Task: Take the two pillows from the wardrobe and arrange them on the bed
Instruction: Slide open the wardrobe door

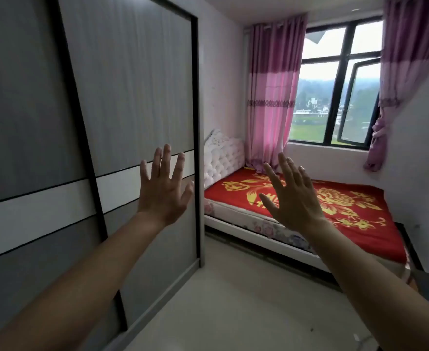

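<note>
A tall grey wardrobe [122, 84] with sliding doors and a white band fills the left side; its doors are closed, so no pillows show. My left hand [164, 190] is raised in front of the right door, fingers spread, holding nothing. My right hand [293, 196] is held up beside it, fingers apart and empty, over my view of the bed [360, 206]. The bed has a red sheet with gold flowers and a white tufted headboard [223, 153] against the far wall.
Pink curtains [271, 97] hang at a dark-framed window [335, 79] behind the bed, one pane swung open. Pale floor [246, 300] lies between wardrobe and bed. A dark object [428, 287] sits at the bed's near right corner.
</note>
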Demonstrator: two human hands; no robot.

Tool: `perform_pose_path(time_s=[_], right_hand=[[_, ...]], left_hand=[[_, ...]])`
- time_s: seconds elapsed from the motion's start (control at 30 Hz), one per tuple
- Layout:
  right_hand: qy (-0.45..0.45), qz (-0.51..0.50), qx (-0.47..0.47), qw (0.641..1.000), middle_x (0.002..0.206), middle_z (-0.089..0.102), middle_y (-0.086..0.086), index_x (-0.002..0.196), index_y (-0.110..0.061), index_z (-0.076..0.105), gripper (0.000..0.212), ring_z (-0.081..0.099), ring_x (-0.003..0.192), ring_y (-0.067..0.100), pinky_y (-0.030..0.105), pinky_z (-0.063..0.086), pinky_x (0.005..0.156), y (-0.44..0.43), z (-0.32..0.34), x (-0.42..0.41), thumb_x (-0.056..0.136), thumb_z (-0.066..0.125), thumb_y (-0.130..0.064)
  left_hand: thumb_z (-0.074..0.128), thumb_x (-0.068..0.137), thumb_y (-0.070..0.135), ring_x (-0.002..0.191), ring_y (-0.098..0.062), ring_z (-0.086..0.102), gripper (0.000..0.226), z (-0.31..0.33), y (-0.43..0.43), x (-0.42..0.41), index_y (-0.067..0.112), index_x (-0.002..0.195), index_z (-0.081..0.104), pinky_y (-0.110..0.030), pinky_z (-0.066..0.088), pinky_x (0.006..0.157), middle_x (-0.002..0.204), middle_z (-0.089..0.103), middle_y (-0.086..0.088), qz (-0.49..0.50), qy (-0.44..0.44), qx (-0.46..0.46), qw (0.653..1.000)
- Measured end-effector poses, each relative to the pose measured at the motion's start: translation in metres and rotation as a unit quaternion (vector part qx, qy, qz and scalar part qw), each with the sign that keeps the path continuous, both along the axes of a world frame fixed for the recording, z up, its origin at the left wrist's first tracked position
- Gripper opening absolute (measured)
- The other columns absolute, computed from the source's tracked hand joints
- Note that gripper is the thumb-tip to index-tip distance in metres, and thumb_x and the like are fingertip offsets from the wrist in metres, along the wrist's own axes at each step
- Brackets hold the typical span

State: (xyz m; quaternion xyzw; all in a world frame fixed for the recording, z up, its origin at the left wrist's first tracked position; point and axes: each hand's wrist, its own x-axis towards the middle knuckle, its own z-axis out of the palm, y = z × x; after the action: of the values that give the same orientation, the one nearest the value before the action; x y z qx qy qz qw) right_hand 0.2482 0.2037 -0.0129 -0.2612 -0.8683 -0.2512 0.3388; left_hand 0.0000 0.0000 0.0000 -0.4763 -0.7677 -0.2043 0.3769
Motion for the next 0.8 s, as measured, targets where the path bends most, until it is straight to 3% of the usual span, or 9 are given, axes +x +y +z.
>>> perform_pose_path(time_s=[0.23, 0.47, 0.8], right_hand=[[-0.005, -0.024, -0.04, 0.999, 0.164, 0.003, 0.021, 0.157, -0.017, 0.02, 0.078, 0.018, 0.149, 0.038, 0.054, 0.024, 0.118, 0.123, -0.042, -0.054, 0.095, 0.035, -0.061], [-0.019, -0.036, -0.107, 0.993, 0.164, 0.001, 0.02, 0.158, -0.019, 0.015, 0.079, 0.019, 0.149, 0.038, 0.054, 0.025, 0.118, 0.268, -0.037, -0.11, 0.094, 0.023, -0.065], [-0.032, 0.009, -0.172, 0.985, 0.165, -0.003, 0.017, 0.158, -0.023, 0.005, 0.077, 0.014, 0.151, 0.034, 0.052, 0.021, 0.121, 0.407, -0.056, -0.261, 0.097, 0.02, -0.067]], left_hand=[[0.033, 0.092, 0.05, 0.149, -0.034, 0.009, 0.071, -0.027, 0.115, -0.063, 0.014, 0.152, 0.024, -0.062, 0.015, 0.115, 0.162, 0.01, -0.019, 0.036, -0.002, -0.035, 0.999], [0.038, 0.093, 0.049, 0.15, -0.031, 0.006, 0.071, -0.019, 0.232, -0.125, 0.016, 0.153, 0.021, -0.062, 0.014, 0.115, 0.163, 0.008, -0.017, 0.058, 0.01, -0.067, 0.996], [0.035, 0.091, 0.051, 0.149, -0.033, 0.01, 0.072, -0.045, 0.349, -0.253, 0.014, 0.152, 0.024, -0.059, 0.016, 0.115, 0.162, 0.011, -0.019, 0.124, -0.052, -0.054, 0.989]])
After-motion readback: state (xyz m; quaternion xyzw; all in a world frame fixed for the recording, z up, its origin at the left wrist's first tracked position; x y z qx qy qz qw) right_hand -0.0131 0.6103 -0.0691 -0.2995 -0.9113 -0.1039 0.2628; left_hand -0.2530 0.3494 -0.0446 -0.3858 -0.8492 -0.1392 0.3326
